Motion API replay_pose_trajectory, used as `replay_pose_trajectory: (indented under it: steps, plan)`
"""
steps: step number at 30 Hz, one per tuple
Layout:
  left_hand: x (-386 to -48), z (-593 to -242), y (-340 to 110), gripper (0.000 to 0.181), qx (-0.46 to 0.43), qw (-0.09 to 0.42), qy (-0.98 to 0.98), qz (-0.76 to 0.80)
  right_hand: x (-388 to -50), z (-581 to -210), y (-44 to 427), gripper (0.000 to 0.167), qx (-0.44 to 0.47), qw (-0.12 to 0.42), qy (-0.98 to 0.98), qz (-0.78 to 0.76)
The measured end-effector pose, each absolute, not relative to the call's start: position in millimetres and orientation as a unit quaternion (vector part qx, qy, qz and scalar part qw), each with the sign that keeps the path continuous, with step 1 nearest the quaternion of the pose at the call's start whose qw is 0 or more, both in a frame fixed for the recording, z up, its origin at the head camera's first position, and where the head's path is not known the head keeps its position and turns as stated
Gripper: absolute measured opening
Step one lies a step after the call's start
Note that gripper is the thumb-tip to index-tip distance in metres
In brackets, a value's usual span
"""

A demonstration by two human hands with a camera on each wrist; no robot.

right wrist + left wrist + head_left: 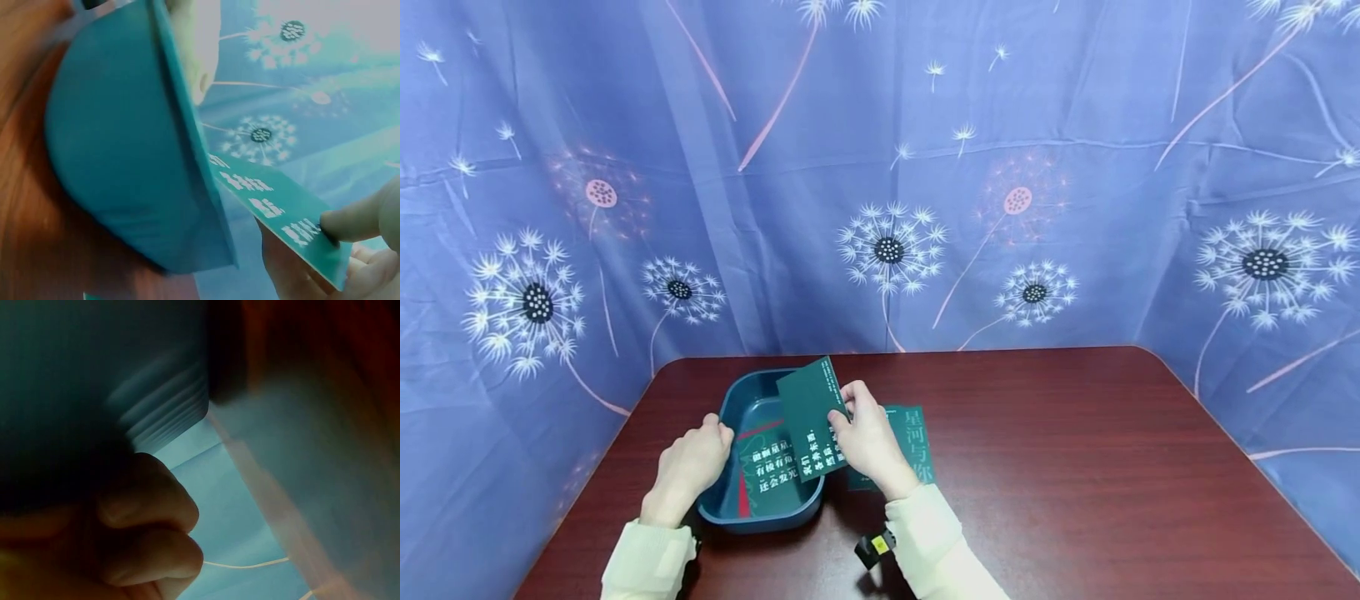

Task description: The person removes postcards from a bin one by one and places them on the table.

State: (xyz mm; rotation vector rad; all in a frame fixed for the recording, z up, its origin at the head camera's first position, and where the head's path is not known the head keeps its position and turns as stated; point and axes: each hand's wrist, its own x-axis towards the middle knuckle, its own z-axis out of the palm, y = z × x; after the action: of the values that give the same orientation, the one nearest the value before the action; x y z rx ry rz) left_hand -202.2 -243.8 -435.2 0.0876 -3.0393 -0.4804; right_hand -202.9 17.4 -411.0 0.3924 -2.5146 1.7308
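Observation:
A dark blue plastic basin [758, 525] stands on the left part of the table. My left hand [688, 462] grips its left rim, and the left wrist view shows curled fingers [153, 519] against the ribbed basin wall [165, 403]. Between thumb and fingers, my right hand [871, 437] pinches a dark green printed card [805, 400] by its right edge, tilted over the basin's right side. Inside the basin lies another green card [766, 487] with white characters, with red strips showing beside it. A further green card [913, 437] lies on the table, partly hidden beneath my right hand.
The dark red wooden table [1075, 467] stretches away to the right. Behind it hangs a blue curtain [805, 250] with dandelion patterns. A black strap piece with a yellow label [878, 546] sits at my right wrist.

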Motion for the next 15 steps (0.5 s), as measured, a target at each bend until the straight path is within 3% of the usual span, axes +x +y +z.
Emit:
replay_pose_trajectory:
  steps: [15]
  plan:
    - [-204.1, -437.5, -246.1, 0.032, 0.029, 0.034, -0.987, -0.155, -212.2, -406.5, 48.1, 0.015, 0.085, 0.014, -0.767, 0.636]
